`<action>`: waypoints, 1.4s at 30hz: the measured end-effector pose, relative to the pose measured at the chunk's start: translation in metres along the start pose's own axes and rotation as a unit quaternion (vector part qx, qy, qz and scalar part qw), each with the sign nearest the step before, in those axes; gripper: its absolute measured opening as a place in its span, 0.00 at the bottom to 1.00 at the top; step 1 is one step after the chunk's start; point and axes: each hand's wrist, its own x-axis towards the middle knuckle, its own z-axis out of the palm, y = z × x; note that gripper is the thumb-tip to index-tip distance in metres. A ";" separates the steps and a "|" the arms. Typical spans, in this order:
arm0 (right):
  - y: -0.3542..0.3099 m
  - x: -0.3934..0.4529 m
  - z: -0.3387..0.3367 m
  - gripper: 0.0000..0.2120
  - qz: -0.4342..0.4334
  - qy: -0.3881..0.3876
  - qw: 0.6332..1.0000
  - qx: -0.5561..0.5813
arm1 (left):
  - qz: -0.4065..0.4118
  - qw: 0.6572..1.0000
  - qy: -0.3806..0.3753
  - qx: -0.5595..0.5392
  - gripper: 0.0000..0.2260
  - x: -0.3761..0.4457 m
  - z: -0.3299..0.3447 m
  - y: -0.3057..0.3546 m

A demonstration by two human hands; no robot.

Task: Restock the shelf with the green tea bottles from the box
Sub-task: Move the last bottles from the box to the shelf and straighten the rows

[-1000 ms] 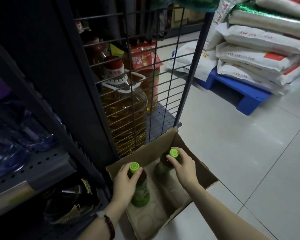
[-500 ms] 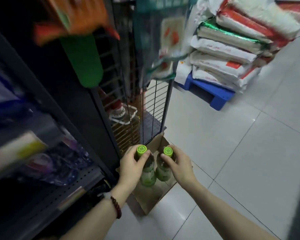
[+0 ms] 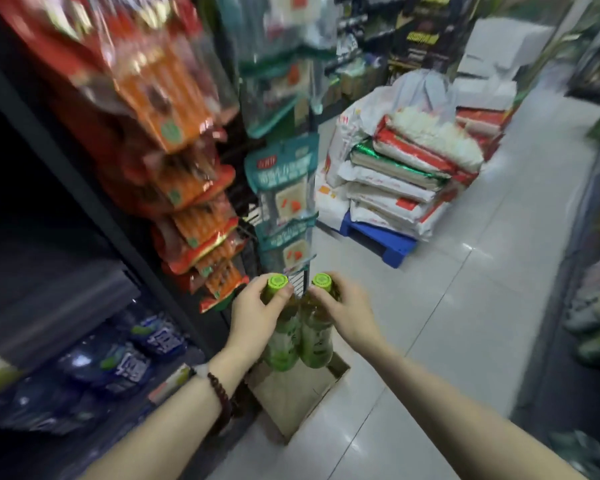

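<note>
Both hands (image 3: 303,315) grip green-capped bottles (image 3: 300,337); labels blurred, unreadable.

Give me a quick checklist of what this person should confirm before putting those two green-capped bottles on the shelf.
1. Left hand has a firm grip on the left bottle, fingers around its neck: ok.
2. Right hand has a grip on the right bottle: ok.
3. Both bottles lifted clear of the cardboard box: ok.
4. Both green caps on, bottles upright: ok.
5. Free spot on the shelf for green tea: cannot tell, that side is dark and blurred.
6. Path clear of the hanging snack packs close to the left hand: cannot tell.
</note>
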 end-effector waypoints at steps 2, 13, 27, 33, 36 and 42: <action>-0.038 0.006 -0.027 0.08 -0.020 0.008 1.000 -0.008 | 0.007 1.000 -0.002 -0.015 0.05 0.006 -0.016 0.045; -0.226 0.020 -0.146 0.14 -0.157 0.022 0.987 -0.028 | 0.058 0.994 0.043 -0.085 0.06 0.008 -0.102 0.245; -0.405 -0.008 -0.152 0.21 -0.278 -0.028 0.960 0.011 | 0.068 0.979 0.106 -0.158 0.08 -0.029 -0.251 0.347; -0.462 -0.025 -0.132 0.21 -0.325 -0.044 0.944 0.038 | 0.087 0.977 0.119 -0.157 0.09 -0.056 -0.315 0.376; -0.495 -0.035 -0.127 0.21 -0.345 -0.048 0.936 0.045 | 0.111 0.973 0.150 -0.138 0.11 -0.066 -0.344 0.391; -0.562 -0.044 -0.118 0.22 -0.404 -0.044 0.910 0.085 | 0.160 0.953 0.223 -0.126 0.15 -0.080 -0.394 0.422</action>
